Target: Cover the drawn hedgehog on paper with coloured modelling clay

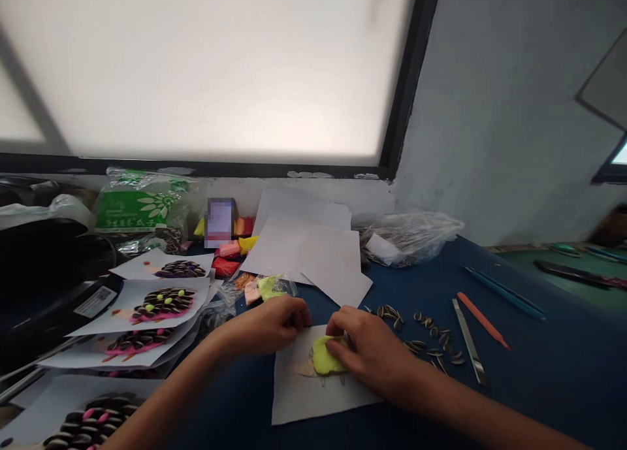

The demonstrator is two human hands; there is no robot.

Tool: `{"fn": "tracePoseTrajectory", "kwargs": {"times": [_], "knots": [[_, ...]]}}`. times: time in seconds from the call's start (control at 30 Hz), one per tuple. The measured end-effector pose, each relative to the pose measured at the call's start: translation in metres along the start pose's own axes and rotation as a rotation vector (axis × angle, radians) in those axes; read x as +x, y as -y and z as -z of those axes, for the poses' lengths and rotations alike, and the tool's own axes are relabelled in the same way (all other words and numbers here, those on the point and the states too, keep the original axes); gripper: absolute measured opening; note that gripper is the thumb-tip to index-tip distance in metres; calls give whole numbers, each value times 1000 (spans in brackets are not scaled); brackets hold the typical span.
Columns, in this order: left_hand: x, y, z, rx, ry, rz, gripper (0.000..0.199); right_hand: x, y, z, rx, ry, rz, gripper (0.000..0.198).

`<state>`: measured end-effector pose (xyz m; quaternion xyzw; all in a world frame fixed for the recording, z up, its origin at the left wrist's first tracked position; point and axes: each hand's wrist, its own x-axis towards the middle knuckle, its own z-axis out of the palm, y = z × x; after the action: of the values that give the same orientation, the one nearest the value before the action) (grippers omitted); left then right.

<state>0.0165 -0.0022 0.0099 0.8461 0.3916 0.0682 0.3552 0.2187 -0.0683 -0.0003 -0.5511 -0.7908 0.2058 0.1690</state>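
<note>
In the head view, the left forearm rises from the bottom left to the centre, where the bare left hand (283, 321) bends at the wrist, fingers curled inward by the top edge of a white rectangular paper sheet (294, 404); whether it grips anything cannot be told. From the lower right, the right hand (368, 347) arches with thumb and bent fingers touching a flattened, yellow-green clay piece (322, 358) on the sheet, lower centre, though a pinch cannot be confirmed.
</note>
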Motion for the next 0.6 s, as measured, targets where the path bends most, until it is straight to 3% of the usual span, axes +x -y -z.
{"fn": "tracePoseTrajectory", "kwargs": {"times": [0.33, 0.6], "knots": [[1, 1, -1, 16, -2, -11, 26, -1, -2, -8, -14, -88, 101, 14], [-1, 0, 0, 46, 5, -18, 32, -15, -17, -4, 36, -137, 144, 34]]}}
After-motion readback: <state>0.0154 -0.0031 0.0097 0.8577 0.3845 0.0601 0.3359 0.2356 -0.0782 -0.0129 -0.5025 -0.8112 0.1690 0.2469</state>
